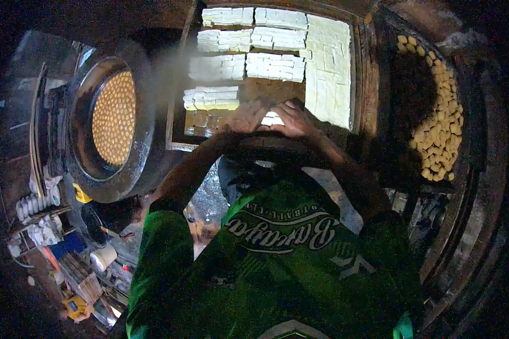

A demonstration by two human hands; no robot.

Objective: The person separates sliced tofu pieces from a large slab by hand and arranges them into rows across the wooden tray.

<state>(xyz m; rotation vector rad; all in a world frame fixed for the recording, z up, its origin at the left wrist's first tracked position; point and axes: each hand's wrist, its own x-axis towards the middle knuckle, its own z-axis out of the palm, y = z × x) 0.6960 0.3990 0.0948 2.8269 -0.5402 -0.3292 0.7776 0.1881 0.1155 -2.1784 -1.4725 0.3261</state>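
Observation:
My left hand [246, 117] and my right hand [292, 118] meet at the near edge of a wooden tray [254, 90]. Between them lies a small stack of white strips [272, 118], pressed from both sides by my curled fingers. Blocks of cut white strips [275, 66], perhaps dough or tofu, stand in rows beyond my hands. To the left of my left hand is another white block [212, 98]. A pale slab [328, 70] scored with cut lines fills the tray's right side. My palms hide part of the held strips.
On the left, a large dark pan [138, 130] holds many round golden pieces [114, 118] in liquid. Yellowish lumps [438, 130] are heaped in a dark container at right. A white bucket [103, 257] and a person in yellow [76, 308] appear at lower left.

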